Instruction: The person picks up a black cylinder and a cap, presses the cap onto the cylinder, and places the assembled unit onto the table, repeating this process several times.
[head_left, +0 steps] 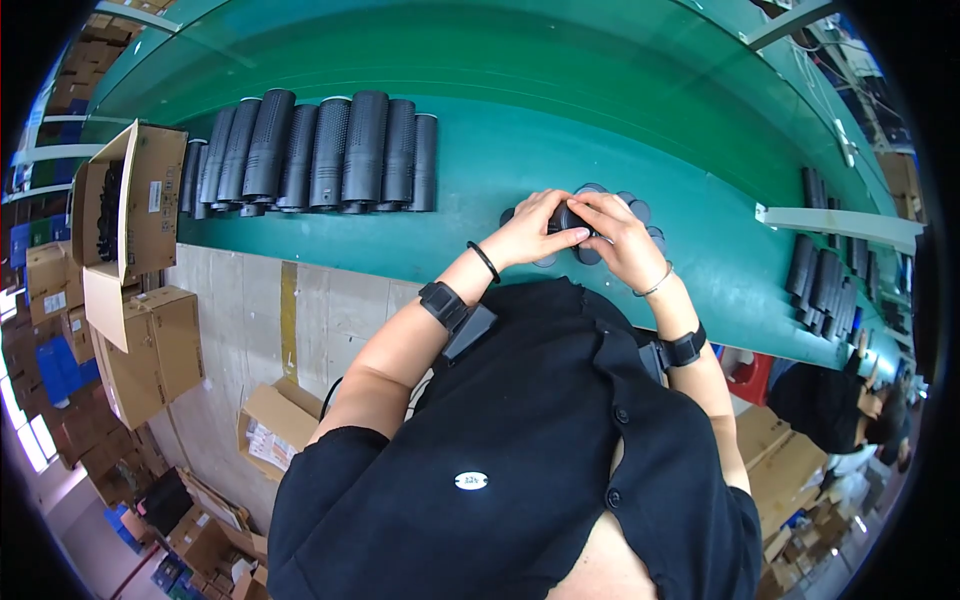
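A: What is furthest left?

B: An open cardboard box (pixel 158 200), its flaps spread, with dark contents. Just right of it, black cylinders (pixel 365 145) form a close row along the green surface (pixel 480 150), several with dimpled walls. I can't tell whether they stand or lie stacked.

A: And the hands?

B: The left hand (pixel 530 230) comes first, well apart from that row. Its fingers are bent in against a small black round piece (pixel 572 218), thumb along the near side.

A: So where exactly is that piece?

B: Between both hands, above the surface. The right hand (pixel 622 240) reaches over it from the other side, fingers closed onto it too, so much of it is hidden.

A: Anything around them?

B: Dark grey discs (pixel 640 211) lie close about the hands, partly covered. Further right come a pale metal post (pixel 840 222), a second group of black cylinders (pixel 828 285) and another person in black (pixel 815 400).
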`<state>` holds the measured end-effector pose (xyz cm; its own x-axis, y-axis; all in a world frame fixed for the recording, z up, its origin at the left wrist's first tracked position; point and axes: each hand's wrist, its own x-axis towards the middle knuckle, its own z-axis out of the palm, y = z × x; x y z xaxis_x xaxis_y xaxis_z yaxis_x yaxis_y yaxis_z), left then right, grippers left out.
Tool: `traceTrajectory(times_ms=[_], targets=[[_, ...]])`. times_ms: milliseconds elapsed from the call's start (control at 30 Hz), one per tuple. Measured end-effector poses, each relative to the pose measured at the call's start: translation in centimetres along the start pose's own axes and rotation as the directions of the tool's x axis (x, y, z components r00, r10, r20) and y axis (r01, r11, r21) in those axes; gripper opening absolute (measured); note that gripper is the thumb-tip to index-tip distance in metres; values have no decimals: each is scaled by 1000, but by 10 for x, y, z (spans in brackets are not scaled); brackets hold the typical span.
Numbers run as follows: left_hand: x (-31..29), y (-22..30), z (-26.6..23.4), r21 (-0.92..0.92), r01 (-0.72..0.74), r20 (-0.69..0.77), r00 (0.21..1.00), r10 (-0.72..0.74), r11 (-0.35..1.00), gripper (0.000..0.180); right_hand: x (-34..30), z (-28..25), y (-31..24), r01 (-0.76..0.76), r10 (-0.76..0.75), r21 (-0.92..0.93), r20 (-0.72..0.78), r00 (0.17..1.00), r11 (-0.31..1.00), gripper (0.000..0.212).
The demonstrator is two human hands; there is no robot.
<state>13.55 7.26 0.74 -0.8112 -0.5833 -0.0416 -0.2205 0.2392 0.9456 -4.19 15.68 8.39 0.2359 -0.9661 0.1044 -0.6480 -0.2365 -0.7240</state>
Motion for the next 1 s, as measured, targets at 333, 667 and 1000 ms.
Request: traceTrajectory(times_ms=[333,667,1000], targets=[[-7,3,-3,-23,65,3,998,-64,998,62,1,6,0,31,-31,-11,-2,1000,999,56],[6,2,5,-61,-93,-59,994,90,994,58,-1,5,10,84,-89,-143,-34,995,986,47],[0,12,-2,-226,51,97,995,-29,973,59,-1,25,35,-167,232,555,-49,971,815,40]])
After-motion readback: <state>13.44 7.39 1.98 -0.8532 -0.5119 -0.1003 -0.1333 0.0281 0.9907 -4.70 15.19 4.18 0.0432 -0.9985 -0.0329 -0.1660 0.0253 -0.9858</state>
